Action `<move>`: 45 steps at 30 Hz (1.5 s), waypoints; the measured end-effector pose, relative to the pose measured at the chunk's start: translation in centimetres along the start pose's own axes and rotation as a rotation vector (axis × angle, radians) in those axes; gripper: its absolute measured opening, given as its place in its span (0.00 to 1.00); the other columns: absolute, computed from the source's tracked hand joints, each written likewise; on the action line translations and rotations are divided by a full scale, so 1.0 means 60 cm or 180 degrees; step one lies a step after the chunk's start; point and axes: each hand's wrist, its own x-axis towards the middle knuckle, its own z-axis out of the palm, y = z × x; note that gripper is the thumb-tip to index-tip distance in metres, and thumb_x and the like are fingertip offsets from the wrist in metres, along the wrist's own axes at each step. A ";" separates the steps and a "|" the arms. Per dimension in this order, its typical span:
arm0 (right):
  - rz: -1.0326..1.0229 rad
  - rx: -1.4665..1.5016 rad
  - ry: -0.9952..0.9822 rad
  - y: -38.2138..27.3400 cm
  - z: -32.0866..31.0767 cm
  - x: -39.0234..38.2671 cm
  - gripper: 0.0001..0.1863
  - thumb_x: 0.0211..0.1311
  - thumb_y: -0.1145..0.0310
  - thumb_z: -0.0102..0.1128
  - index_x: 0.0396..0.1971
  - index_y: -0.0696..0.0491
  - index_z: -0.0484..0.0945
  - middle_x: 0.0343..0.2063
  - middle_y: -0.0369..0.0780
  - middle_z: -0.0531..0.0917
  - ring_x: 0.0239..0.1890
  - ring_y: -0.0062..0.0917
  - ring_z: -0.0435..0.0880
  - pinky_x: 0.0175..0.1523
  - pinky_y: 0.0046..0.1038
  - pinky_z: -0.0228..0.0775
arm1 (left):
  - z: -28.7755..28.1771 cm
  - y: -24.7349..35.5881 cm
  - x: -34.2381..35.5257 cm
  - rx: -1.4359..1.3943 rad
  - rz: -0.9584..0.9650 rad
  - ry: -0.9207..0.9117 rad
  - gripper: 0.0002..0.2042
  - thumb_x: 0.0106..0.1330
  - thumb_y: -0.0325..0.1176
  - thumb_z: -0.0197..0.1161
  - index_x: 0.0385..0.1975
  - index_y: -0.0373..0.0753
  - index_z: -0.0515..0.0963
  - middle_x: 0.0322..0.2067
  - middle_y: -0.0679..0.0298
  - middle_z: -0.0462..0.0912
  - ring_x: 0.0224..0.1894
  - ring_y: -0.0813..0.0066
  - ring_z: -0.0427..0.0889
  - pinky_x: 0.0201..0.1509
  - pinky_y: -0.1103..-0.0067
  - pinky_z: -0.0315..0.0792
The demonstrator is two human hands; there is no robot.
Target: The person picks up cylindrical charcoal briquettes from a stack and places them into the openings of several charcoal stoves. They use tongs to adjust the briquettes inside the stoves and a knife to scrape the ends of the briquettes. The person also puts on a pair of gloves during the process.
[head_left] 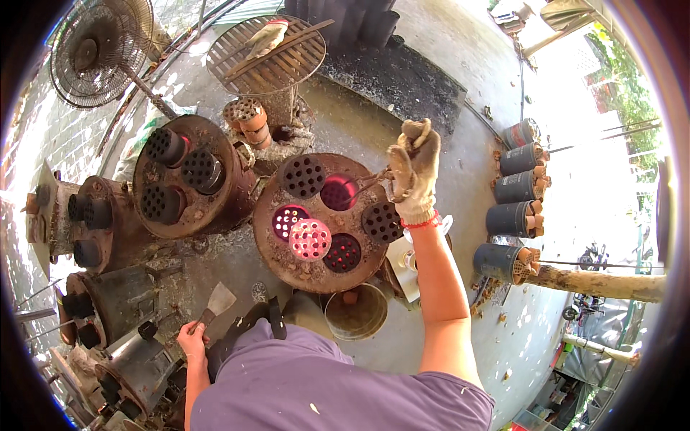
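Note:
My right hand (415, 161), in a dirty work glove, is closed around metal tongs (370, 184). Their tips reach over a red-glowing hole (338, 192) in the round rusty stove top (276, 251). On that top, a pink-glowing honeycomb coal briquette (310, 239) stands beside a hole with another glowing briquette (290, 215). Black honeycomb briquettes (303, 177) sit at the far edge and at the right (382, 222). A dim red one (341, 253) lies in the near hole. Low at the left, my bare left hand (192, 341) grips the handle of a flat scraper (221, 299).
Left stands another stove (230, 208) bearing black briquettes, with more stoves beyond. A fan (97, 54) and a slatted round rack (237, 47) holding a glove stand far left. A bucket (356, 312) is near my legs. Dark cylinders (510, 219) line the right.

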 end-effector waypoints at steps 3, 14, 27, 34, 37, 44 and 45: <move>0.0475 0.0846 -0.0142 0.029 0.019 -0.020 0.21 0.52 0.62 0.60 0.41 0.53 0.63 0.25 0.31 0.60 0.25 0.13 0.56 0.28 0.13 0.56 | 0.005 0.006 -0.004 -0.0040 -0.0010 -0.0027 0.10 0.53 0.26 0.59 0.34 0.31 0.72 0.21 0.62 0.76 0.13 0.79 0.70 0.15 0.84 0.63; 0.1480 0.1916 0.0467 0.044 0.046 -0.033 0.09 0.61 0.68 0.45 0.23 0.54 0.64 0.15 0.32 0.63 0.12 0.14 0.60 0.15 0.14 0.51 | -0.005 0.007 -0.010 -0.0085 -0.0069 0.0001 0.10 0.53 0.26 0.59 0.34 0.31 0.72 0.22 0.60 0.77 0.13 0.79 0.71 0.15 0.84 0.64; -0.1703 -0.2542 0.0456 -0.351 -0.109 0.061 0.01 0.53 0.79 0.48 0.25 0.58 0.69 0.19 0.35 0.71 0.19 0.16 0.69 0.21 0.17 0.60 | -0.041 -0.035 0.051 -0.0209 0.0228 -0.0446 0.10 0.52 0.26 0.60 0.33 0.30 0.72 0.20 0.62 0.76 0.11 0.79 0.71 0.13 0.84 0.63; -0.1528 -0.2305 0.1129 -0.626 -0.224 -0.117 0.12 0.47 0.84 0.58 0.34 0.66 0.72 0.24 0.41 0.77 0.25 0.19 0.75 0.28 0.18 0.71 | -0.060 -0.039 0.096 0.0034 0.0449 -0.0919 0.11 0.53 0.29 0.60 0.33 0.30 0.72 0.19 0.62 0.76 0.11 0.79 0.71 0.13 0.84 0.64; -0.0966 -0.1770 0.2331 -0.669 -0.190 -0.214 0.08 0.52 0.80 0.53 0.33 0.65 0.72 0.25 0.41 0.76 0.27 0.21 0.75 0.29 0.17 0.71 | -0.068 -0.032 0.106 0.0120 0.0602 -0.1155 0.11 0.54 0.30 0.60 0.33 0.30 0.72 0.19 0.62 0.75 0.12 0.79 0.71 0.13 0.84 0.63; -0.0379 -0.2861 0.1321 -0.551 -0.165 -0.379 0.06 0.56 0.74 0.48 0.33 0.58 0.70 0.24 0.36 0.70 0.21 0.15 0.69 0.24 0.13 0.62 | -0.103 -0.037 0.129 0.0201 0.0710 -0.1401 0.10 0.54 0.29 0.60 0.33 0.30 0.71 0.20 0.62 0.75 0.12 0.79 0.71 0.13 0.84 0.63; 0.0244 -0.1325 0.1999 -0.537 -0.148 -0.390 0.07 0.55 0.75 0.49 0.35 0.58 0.70 0.24 0.36 0.70 0.21 0.14 0.69 0.24 0.14 0.63 | -0.110 -0.044 0.137 0.0198 0.0752 -0.1432 0.11 0.54 0.29 0.60 0.33 0.29 0.71 0.20 0.62 0.75 0.12 0.79 0.71 0.13 0.84 0.63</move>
